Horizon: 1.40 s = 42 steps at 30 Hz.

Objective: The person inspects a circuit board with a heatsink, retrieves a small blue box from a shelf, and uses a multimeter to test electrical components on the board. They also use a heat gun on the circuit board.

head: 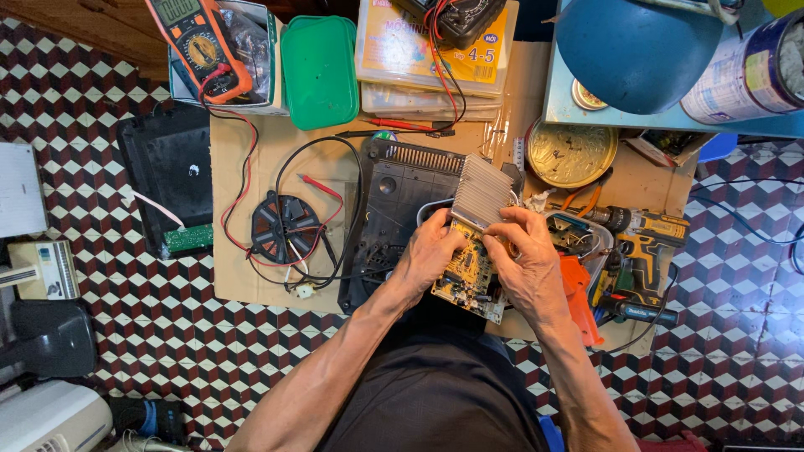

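Circuit board (466,280), yellowish, with ribbed aluminium heat sink (481,192): held over a black plastic housing (394,201). Left hand (431,251) fingers clamped on its left edge; right hand (523,259) fingers pinched at its right edge, apparently on a small part. Copper coil (285,226) lies left of the fingers, cordless drill (641,238) right.

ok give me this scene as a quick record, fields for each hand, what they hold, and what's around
left hand: grips the circuit board's left edge
right hand: grips its right side
circuit board: yellow-green, finned metal heatsink on its far end
under it: black plastic housing
left of it: copper coil, multimeter
right of it: cordless drill
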Available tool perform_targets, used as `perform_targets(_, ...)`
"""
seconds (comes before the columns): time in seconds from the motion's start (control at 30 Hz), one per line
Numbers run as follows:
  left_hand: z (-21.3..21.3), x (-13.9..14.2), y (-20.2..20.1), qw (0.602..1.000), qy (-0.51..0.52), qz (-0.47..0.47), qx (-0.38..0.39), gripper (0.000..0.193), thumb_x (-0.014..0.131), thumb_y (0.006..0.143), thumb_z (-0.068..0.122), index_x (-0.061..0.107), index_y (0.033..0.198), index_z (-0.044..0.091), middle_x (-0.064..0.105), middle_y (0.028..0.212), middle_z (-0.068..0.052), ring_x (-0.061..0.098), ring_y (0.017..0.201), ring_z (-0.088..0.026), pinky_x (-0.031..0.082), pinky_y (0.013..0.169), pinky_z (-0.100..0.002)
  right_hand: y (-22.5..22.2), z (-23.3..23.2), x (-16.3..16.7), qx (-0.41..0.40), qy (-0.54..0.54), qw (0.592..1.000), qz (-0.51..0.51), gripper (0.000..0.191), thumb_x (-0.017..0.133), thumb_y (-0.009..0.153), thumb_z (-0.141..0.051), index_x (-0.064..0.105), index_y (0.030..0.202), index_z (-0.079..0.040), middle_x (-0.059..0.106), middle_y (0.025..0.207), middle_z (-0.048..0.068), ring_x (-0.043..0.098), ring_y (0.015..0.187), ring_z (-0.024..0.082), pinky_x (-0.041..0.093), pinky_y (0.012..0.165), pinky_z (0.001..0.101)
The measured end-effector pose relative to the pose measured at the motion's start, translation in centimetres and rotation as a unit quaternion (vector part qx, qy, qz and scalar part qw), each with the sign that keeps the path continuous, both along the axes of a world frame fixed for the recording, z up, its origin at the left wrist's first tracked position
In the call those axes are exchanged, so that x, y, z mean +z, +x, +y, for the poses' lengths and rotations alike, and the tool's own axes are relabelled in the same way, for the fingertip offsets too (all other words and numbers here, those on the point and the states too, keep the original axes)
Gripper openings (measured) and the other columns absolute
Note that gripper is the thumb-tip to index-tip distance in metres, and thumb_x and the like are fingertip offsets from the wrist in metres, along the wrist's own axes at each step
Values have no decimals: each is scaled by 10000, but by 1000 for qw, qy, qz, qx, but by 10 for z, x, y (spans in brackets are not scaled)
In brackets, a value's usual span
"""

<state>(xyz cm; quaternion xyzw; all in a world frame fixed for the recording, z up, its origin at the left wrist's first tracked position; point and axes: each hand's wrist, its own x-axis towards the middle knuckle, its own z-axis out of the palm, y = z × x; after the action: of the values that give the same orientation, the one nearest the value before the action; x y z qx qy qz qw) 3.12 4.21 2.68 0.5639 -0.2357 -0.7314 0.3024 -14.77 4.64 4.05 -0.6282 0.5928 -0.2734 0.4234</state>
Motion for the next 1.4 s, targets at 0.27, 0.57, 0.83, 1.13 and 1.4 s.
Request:
perform_targets(0.27,12,-9,0,1000,-16,-12,-3,404,572,857,110,586,1249,17,698,868,-77,624,732,-114,515,643,-277,0,13,-9,-2,-56,998,21,157,740,909,-108,726,1045,-32,595,1266,138,624,1182,252,520,967,348)
perform_targets(0.57,10,-3,-1,1000,-6,8,12,442,572,848,97,580,1283,19,714,920,-88,651,748,-125,541,662,-285,2,13,-8,-13,-37,999,6,133,704,938,-111,696,1046,-32,569,1288,149,611,1170,262,534,936,350)
perform_targets(0.83,9,0,-2,999,0,30,26,451,572,853,94,577,1296,11,705,996,-109,665,801,-133,559,698,-290,2,16,-11,-16,-84,996,20,129,692,965,-93,690,1059,-6,565,1310,155,587,1227,259,524,972,357)
perform_targets(1.13,18,-8,-7,999,-37,12,25,439,582,845,91,617,1275,10,697,1023,-77,635,851,-115,533,748,-266,3,24,-12,-57,-21,998,4,135,685,953,-112,688,1056,-24,550,1331,137,619,1147,219,556,886,326)
perform_targets(1.4,23,-8,-13,996,-81,4,22,405,581,851,88,638,1247,22,673,953,-32,603,803,-98,515,704,-258,-2,26,-5,-9,-109,993,39,231,754,888,-76,694,1103,-14,528,1339,176,582,1250,318,495,1048,412)
